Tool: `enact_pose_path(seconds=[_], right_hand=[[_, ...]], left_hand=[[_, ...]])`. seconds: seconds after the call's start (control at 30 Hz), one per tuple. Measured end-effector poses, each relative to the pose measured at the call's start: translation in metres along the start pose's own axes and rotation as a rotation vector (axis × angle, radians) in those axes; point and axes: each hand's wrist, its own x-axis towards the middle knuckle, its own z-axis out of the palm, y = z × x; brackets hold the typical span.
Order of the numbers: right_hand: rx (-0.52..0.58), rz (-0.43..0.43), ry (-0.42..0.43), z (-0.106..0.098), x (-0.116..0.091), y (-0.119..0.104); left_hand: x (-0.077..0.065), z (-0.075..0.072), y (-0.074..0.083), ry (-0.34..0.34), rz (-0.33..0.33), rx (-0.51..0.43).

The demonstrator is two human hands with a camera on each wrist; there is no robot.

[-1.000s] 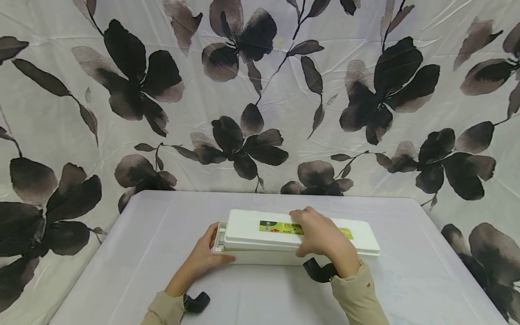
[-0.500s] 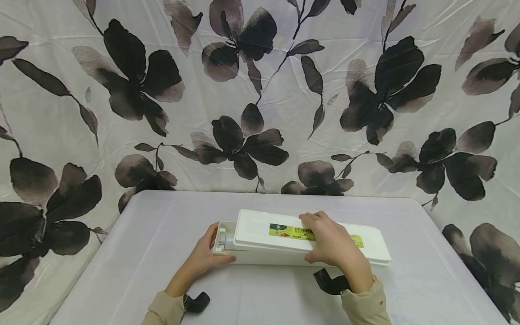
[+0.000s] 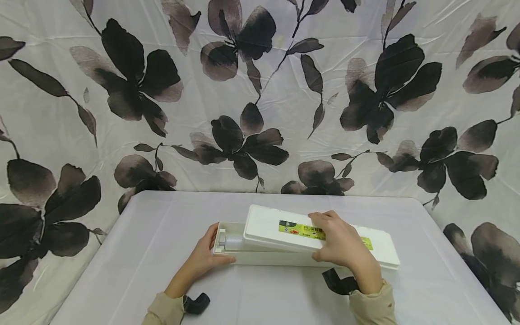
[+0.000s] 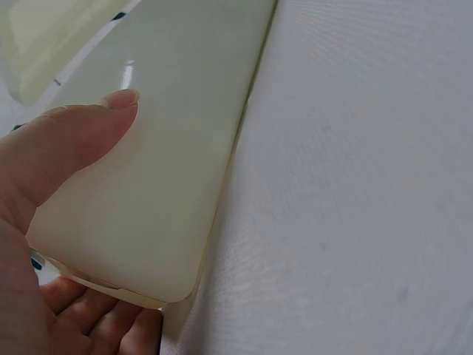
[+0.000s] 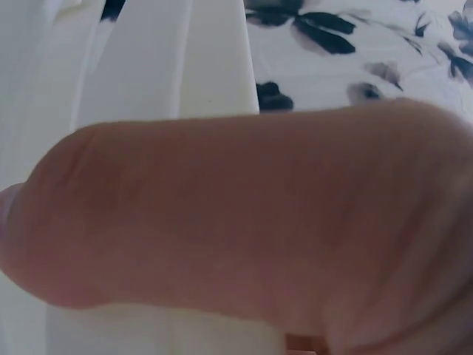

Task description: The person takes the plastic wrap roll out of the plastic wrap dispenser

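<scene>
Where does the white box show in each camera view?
Head: white box below centre, between left hand and right hand, lid askew.
Left wrist: white box from top middle to lower left.
Right wrist: white box above and below the thumb, partly hidden.
Shared landmark, head and right wrist: floral cloth.

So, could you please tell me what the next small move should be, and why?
Probably lift the lid clear with the right hand: it grips the lid, which sits askew, exposing part of the roll, while the left hand holds the cling-film box.
</scene>
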Motion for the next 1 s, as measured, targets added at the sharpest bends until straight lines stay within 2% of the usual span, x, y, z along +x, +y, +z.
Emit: enact_pose_path(seconds=[0.33,0.63,1.0], right_hand=[[0.025,0.044,0.021,-0.003,-0.005,0.016],[0.031,0.085,0.03,-0.006,-0.01,0.027],[0.057,0.15,0.005,-0.013,-0.017,0.043]], left_hand=[[0.0,0.0,-0.001,-0.006,-0.007,-0.015],[0.0,0.0,-0.003,-0.008,0.017,-0.022],[0.001,0.001,-0.002,-0.003,-0.014,-0.013]])
